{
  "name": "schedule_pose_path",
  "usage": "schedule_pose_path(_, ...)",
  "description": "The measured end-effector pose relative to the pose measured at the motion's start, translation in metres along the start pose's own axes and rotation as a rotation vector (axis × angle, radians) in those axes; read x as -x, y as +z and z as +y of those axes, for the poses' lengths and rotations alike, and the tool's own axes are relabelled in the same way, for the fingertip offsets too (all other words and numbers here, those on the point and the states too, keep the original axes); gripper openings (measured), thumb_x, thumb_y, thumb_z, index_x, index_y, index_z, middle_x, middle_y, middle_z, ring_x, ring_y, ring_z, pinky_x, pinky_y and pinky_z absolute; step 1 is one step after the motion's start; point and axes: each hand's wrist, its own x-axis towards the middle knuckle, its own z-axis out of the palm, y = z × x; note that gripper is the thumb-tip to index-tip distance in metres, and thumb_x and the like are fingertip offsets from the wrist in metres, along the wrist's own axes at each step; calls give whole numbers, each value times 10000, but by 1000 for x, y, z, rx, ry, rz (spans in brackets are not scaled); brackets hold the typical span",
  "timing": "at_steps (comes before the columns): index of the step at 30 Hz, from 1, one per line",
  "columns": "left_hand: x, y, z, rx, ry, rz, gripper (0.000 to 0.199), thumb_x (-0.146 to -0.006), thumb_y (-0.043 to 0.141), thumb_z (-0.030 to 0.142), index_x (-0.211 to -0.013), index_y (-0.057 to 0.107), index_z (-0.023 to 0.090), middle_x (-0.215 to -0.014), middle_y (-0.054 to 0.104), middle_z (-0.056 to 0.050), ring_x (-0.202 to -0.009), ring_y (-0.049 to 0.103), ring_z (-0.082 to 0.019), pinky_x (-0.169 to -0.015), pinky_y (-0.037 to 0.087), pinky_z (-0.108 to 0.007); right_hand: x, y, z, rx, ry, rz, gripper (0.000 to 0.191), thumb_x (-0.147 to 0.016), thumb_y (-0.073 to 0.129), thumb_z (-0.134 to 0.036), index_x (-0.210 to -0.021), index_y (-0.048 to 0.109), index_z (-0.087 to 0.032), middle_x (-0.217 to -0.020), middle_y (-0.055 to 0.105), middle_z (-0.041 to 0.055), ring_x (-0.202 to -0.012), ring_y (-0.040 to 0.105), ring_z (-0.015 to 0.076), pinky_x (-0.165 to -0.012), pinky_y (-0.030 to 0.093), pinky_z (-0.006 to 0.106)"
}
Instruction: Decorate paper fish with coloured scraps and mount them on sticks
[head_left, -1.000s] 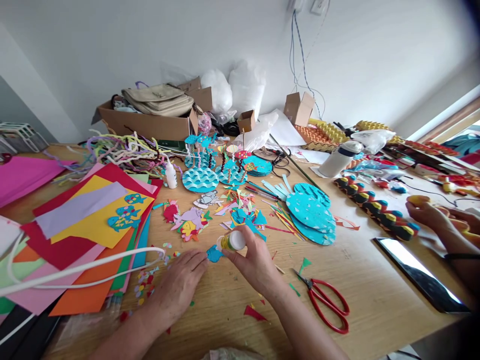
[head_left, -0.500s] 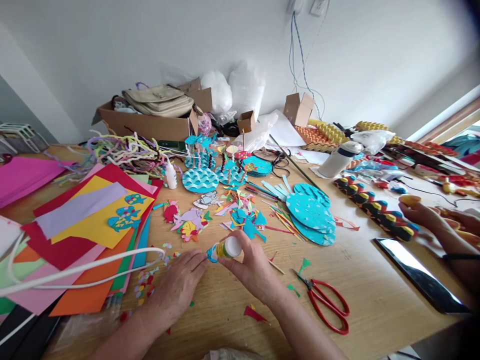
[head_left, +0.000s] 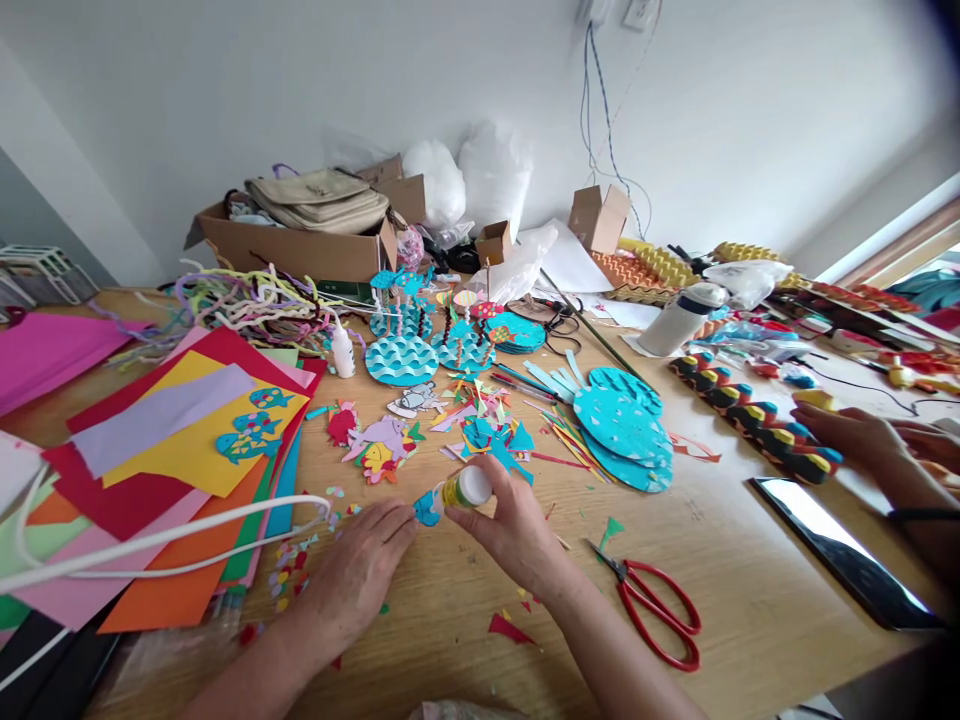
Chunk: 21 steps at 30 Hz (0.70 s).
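Observation:
A small blue paper fish (head_left: 427, 508) lies on the table, its left part under the fingertips of my left hand (head_left: 358, 562). Those fingers are pressed together and hold it at its edge; the thumb is hidden. My right hand (head_left: 510, 520) is closed round a glue stick (head_left: 466, 489) with a yellow-green label and a white end. The stick is tilted, its lower end at the fish's right side. Beyond my hands lie blue paper scraps (head_left: 495, 440) and a pile of cut paper fish (head_left: 379, 440). Red-handled scissors (head_left: 656, 610) rest to the right.
Coloured paper sheets (head_left: 180, 430) and a white cable (head_left: 187, 520) lie at left. A white glue bottle (head_left: 343, 350) stands near wave-patterned blue discs (head_left: 401, 360). At right are blue ovals (head_left: 622, 430), a phone (head_left: 832, 550), a bottle (head_left: 682, 318) and another person's hands (head_left: 855, 430).
My right hand and the glue stick have shifted slightly right, showing more of the blue fish. My left hand stays in place. The other person's hands have moved a little.

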Motion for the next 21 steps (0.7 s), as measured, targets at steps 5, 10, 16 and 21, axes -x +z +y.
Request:
schedule_pose_path(5, -1, -2, 1, -10, 3, -17, 472, -705, 297, -37, -1030, 568, 173, -1051, 613, -42, -998, 533, -185, -879, 464, -365, -1, 0, 11, -150, 34, 39, 264, -695, 639, -306, -886, 498, -192, -774, 563, -11, -689, 485, 131, -618, 367, 233)
schedule_pose_path(10, -2, -4, 0, 26, -2, 20, 479, -689, 292, -43, -1004, 579, 177, -1026, 614, -46, -959, 551, -176, -852, 482, -348, 4, -8, 28, -817, 226, 170, 272, -685, 654, -333, -876, 517, -197, -800, 580, -14, -710, 529, 126, -622, 417, 231)
schedule_pose_path(16, -2, -3, -7, 37, 44, 73, 443, -677, 328, 11, -972, 586, 216, -975, 640, -18, -915, 584, -171, -841, 494, -316, 8, -9, 35, -1461, 443, 188, 273, -621, 720, -283, -835, 585, -180, -782, 639, -8, -643, 580, 95, -623, 470, 220)
schedule_pose_path(21, -3, -9, -12, 147, 38, 174, 360, -749, 390, 96, -1028, 552, 255, -968, 658, 6, -873, 625, -147, -782, 521, -227, 8, -4, 34, -1691, 536, 179, 262, -605, 729, -246, -803, 592, -143, -688, 656, 7, -583, 598, 98, -613, 484, 216)
